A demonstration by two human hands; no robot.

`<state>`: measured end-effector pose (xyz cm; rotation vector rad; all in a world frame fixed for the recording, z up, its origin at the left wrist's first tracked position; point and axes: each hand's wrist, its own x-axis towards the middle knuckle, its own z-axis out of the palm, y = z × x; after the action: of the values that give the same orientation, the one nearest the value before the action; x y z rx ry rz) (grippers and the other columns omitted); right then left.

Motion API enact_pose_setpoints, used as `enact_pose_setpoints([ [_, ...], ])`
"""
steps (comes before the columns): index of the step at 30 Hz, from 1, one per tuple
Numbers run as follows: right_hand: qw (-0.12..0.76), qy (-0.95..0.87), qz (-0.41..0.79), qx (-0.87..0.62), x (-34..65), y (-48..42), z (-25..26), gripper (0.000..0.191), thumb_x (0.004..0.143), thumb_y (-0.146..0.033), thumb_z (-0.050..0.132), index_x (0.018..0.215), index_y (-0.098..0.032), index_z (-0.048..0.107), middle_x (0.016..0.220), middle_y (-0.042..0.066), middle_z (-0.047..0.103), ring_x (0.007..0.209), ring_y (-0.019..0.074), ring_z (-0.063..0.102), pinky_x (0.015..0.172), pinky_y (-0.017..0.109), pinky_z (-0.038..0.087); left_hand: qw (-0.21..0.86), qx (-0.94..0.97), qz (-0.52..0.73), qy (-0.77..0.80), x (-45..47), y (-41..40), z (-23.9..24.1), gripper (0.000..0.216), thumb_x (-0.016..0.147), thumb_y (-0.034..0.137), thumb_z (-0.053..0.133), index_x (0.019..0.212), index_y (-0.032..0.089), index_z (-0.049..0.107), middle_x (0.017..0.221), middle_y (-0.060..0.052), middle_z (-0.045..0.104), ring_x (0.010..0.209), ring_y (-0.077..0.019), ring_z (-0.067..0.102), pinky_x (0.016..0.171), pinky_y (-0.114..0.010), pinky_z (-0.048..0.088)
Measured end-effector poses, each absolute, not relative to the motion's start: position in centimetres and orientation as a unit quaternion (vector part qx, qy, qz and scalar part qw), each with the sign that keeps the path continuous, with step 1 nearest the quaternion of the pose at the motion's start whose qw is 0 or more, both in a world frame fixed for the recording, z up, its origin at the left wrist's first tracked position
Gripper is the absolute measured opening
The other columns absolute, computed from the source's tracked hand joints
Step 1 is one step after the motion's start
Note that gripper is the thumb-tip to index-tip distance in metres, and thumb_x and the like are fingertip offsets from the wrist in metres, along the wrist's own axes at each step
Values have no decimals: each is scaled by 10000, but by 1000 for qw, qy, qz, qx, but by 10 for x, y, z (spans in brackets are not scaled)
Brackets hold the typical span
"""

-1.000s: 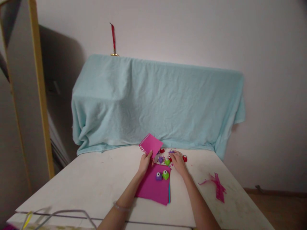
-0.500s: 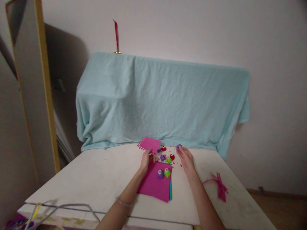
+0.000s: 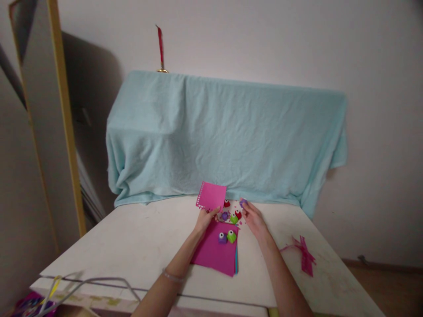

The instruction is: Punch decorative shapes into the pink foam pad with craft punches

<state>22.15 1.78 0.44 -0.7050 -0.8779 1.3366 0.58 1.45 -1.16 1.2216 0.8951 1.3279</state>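
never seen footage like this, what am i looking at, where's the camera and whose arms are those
There is no machine here. A person works with bare hands, and the one camera sits on their head, looking forward and down, so their own arms come in from the bottom edge. The left hand pinches a pink card with small holes punched along one edge. The right hand holds what looks like a small purple punch in its fingertips. On the white table lies a stack of pink sheets with a green punch on it. Pink scraps lie to the right. A light blue cloth drapes something behind.
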Motion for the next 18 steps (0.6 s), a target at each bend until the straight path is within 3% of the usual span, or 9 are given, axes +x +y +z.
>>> enact_pose_setpoints([
  [5,614,-408,605,-301,211,11,5,384,650,-248,843,997,-241,680,1004,25,705,835,151,661,777,272,528,542,532,544,357,8,14,-11,533,811,574,602,497,144,596,526,-79,629,526,-165,581,620,-281,440],
  [8,601,-414,617,-295,206,7,6,356,687,-292,820,1000,-237,660,1042,50,709,879,178,672,808,308,523,543,533,536,366,8,18,-15,574,813,610,574,478,144,590,526,-88,628,506,-158,564,600,-277,426],
  [11,579,-423,625,-309,202,4,8,312,712,-332,803,959,-222,648,987,62,724,707,144,653,644,264,507,539,527,532,385,8,19,-16,576,803,623,574,479,147,579,446,-43,552,437,-128,500,526,-257,365],
  [14,570,-436,611,-334,200,4,9,274,716,-367,797,869,-205,637,873,49,730,464,69,493,442,210,367,552,500,543,388,9,18,-16,562,792,614,590,456,173,499,391,4,457,397,-110,455,488,-248,324],
  [16,572,-440,600,-344,198,3,10,298,683,-372,819,839,-199,633,837,43,725,440,60,452,417,208,322,573,479,547,377,10,17,-15,528,789,584,604,473,180,477,399,16,446,392,-104,445,484,-246,323],
  [18,581,-438,593,-345,197,3,11,339,637,-361,848,844,-198,636,822,39,718,491,80,507,454,214,360,593,472,545,359,11,16,-13,475,794,537,605,504,175,502,418,14,463,401,-104,453,497,-247,344],
])
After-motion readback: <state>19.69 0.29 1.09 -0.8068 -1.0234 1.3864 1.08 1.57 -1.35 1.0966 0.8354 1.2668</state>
